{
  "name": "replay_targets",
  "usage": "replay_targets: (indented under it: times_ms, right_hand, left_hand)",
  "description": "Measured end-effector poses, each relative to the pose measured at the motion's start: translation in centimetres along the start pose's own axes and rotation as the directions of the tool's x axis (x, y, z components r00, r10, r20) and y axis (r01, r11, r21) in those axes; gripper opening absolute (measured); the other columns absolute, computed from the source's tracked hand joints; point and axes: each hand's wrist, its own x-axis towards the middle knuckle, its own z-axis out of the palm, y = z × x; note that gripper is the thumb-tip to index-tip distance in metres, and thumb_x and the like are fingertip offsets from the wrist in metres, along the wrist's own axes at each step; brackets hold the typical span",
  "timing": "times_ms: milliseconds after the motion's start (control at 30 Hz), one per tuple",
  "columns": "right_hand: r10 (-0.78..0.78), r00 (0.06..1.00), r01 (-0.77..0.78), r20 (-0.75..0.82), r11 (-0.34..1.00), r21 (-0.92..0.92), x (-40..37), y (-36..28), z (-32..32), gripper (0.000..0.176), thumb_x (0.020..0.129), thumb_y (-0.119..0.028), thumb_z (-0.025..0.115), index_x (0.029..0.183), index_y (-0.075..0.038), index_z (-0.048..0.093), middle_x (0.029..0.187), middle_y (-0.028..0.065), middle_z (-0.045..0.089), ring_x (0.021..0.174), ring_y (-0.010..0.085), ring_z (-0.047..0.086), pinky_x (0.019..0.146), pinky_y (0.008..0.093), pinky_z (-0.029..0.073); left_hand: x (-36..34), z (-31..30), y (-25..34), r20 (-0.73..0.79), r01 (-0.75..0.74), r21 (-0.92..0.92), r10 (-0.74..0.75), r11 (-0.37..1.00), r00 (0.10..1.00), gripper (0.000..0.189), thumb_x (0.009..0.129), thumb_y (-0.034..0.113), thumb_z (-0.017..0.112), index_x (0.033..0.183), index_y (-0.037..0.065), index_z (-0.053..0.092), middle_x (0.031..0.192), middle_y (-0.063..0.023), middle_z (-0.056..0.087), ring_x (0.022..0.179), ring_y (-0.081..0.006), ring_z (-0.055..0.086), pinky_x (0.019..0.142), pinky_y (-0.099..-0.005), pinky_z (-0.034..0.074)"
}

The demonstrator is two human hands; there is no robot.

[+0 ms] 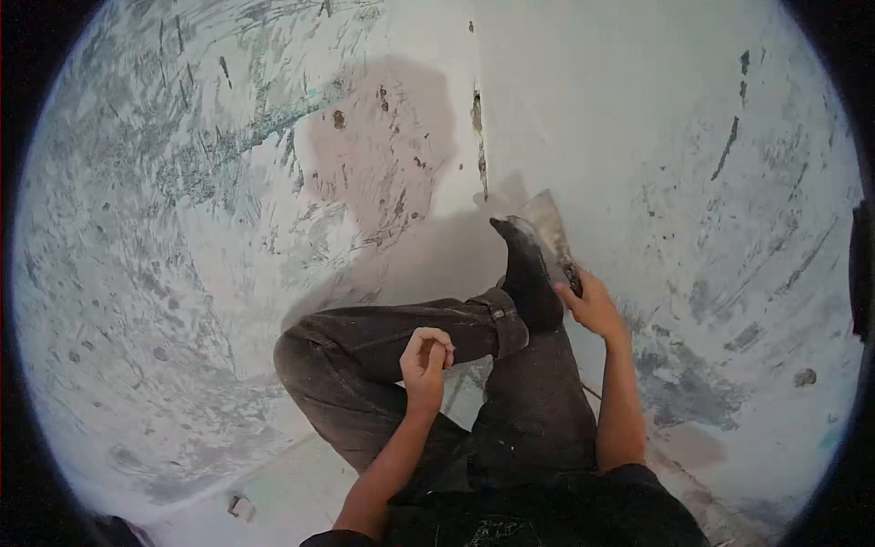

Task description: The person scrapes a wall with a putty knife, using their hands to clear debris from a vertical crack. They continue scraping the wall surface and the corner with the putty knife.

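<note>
My right hand [594, 305] is wrapped around the dark handle of a putty knife [547, 219]. The knife's wide, smeared blade points up and away from me, beside the toes of my dark-covered foot [529, 278], and overlaps the pale plastered surface [602, 155]. My left hand [426, 358] is curled closed in front of my bent leg [374, 328], thumb against the fingers, with nothing showing out of it.
A narrow dark crack [478, 114] runs down the pale surface ahead. Rough grey-white patches [164, 228] spread on the left, and another broken line of gouges [726, 146] lies on the right. A small pale chunk [241, 507] rests at lower left.
</note>
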Motion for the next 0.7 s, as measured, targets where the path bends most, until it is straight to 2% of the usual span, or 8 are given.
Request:
replay_targets:
  times_ms: [67, 133, 200, 267, 333, 500, 633, 700]
  right_hand:
    - [0.011, 0.993, 0.014, -0.115, 0.978, 0.21, -1.3, -1.6, -0.9, 0.04, 0.099, -0.028, 0.05, 0.131, -0.003, 0.048, 0.073, 0.0114, 0.058, 0.062, 0.0134, 0.055, 0.059, 0.0324, 0.045]
    - [-0.097, 0.956, 0.152, -0.278, 0.971, 0.183, -1.2, -1.1, -0.5, 0.039, 0.1, -0.026, 0.049, 0.131, -0.003, 0.048, 0.075, 0.0101, 0.058, 0.058, 0.0124, 0.053, 0.051, 0.0309, 0.043]
    - [0.025, 0.952, 0.158, -0.306, 0.815, 0.558, -1.2, -1.4, -0.4, 0.039, 0.1, -0.027, 0.048, 0.13, -0.002, 0.047, 0.077, 0.0123, 0.059, 0.061, 0.0157, 0.056, 0.054, 0.0323, 0.045]
    - [0.042, 0.949, 0.119, -0.313, 0.87, 0.478, -0.4, 1.2, 1.0, 0.037, 0.1, -0.027, 0.047, 0.126, -0.001, 0.049, 0.076, 0.0125, 0.058, 0.064, 0.0175, 0.057, 0.06, 0.0338, 0.047]
    - [-0.136, 0.991, 0.135, -0.005, 0.987, -0.086, 0.5, 1.0, 0.5, 0.034, 0.101, -0.026, 0.045, 0.123, 0.0, 0.051, 0.07, 0.009, 0.053, 0.062, 0.0148, 0.054, 0.059, 0.0326, 0.045]
    - [0.061, 0.974, 0.018, -0.218, 0.94, 0.342, -0.1, -3.0, -1.9, 0.041, 0.1, -0.028, 0.046, 0.131, 0.0, 0.047, 0.105, 0.033, 0.06, 0.096, 0.0483, 0.059, 0.081, 0.0449, 0.047]
    - [-0.405, 0.904, 0.36, -0.138, 0.894, -0.265, 2.0, 0.0, 0.1, 0.042, 0.097, -0.02, 0.049, 0.137, -0.008, 0.044, 0.111, 0.0184, 0.065, 0.083, 0.0332, 0.066, 0.067, 0.0371, 0.052]
    - [-0.437, 0.888, 0.375, -0.143, 0.868, -0.324, 1.9, -1.6, -1.7, 0.044, 0.096, -0.019, 0.051, 0.139, -0.012, 0.044, 0.11, 0.0164, 0.065, 0.085, 0.0326, 0.065, 0.069, 0.0377, 0.052]
  left_hand:
    - [0.2, 0.1, 0.0, -0.028, 0.0, 0.004, 0.0, 1.0, 1.0, 0.01, 0.098, 0.005, 0.046, 0.091, 0.005, 0.053, 0.078, -0.002, 0.051, 0.061, -0.0077, 0.044, 0.056, -0.0241, 0.038]
    - [0.0, 0.3, 0.5, -0.026, 0.026, 0.042, -0.025, 0.999, 0.999, 0.009, 0.098, 0.005, 0.046, 0.091, 0.006, 0.053, 0.078, -0.0017, 0.051, 0.061, -0.0071, 0.044, 0.055, -0.0234, 0.038]
    - [-0.1, 0.3, 0.4, -0.004, 0.007, 0.052, -0.007, 0.999, 1.0, 0.009, 0.097, 0.004, 0.046, 0.09, 0.006, 0.052, 0.078, -0.0016, 0.052, 0.061, -0.0066, 0.044, 0.055, -0.0229, 0.037]
    - [0.0, 0.4, 0.5, -0.016, 0.014, 0.041, -0.013, 0.999, 1.0, 0.009, 0.097, 0.004, 0.046, 0.09, 0.005, 0.052, 0.078, -0.0017, 0.052, 0.061, -0.0067, 0.044, 0.055, -0.0232, 0.037]
    - [0.0, 0.3, 0.2, -0.018, 0.007, 0.037, -0.006, 0.999, 1.0, 0.009, 0.097, 0.004, 0.046, 0.09, 0.005, 0.052, 0.078, -0.0019, 0.052, 0.061, -0.007, 0.044, 0.055, -0.0234, 0.037]
    - [-0.1, 0.2, 0.2, -0.023, 0.024, 0.006, -0.023, 1.0, 0.999, 0.008, 0.096, 0.004, 0.047, 0.09, 0.005, 0.052, 0.077, -0.0023, 0.051, 0.061, -0.0078, 0.044, 0.055, -0.0241, 0.038]
    - [0.0, 0.1, 0.2, -0.018, 0.024, 0.021, -0.023, 1.0, 1.0, 0.008, 0.097, 0.005, 0.047, 0.09, 0.005, 0.052, 0.077, -0.0023, 0.051, 0.062, -0.0083, 0.044, 0.056, -0.0248, 0.038]
    - [0.0, 0.2, 0.4, -0.012, 0.016, 0.038, -0.015, 0.999, 1.0, 0.009, 0.097, 0.006, 0.047, 0.09, 0.005, 0.053, 0.077, -0.0021, 0.051, 0.062, -0.0083, 0.044, 0.057, -0.0252, 0.038]
